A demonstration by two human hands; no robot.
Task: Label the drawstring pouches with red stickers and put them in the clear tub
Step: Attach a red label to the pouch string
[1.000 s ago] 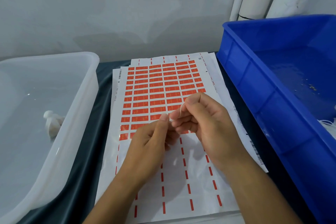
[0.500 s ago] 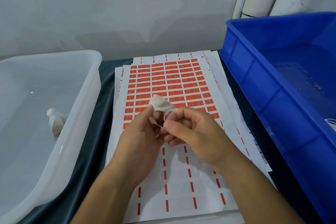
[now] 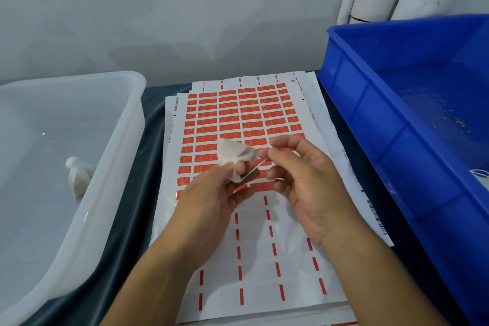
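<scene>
White pouch point(image 3: 234, 155) between tub rims point(image 3: 137, 124)

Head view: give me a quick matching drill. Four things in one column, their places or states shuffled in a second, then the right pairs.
Things:
1. pouch in hand
2. drawstring
3. pouch in tub
4. blue crate

Places or states:
A. lying in the clear tub
B. pinched by the right hand
C. to the right of the sticker sheet
D. held by the left hand

Pairs: 1-D, 2-B, 3-A, 4-C
</scene>
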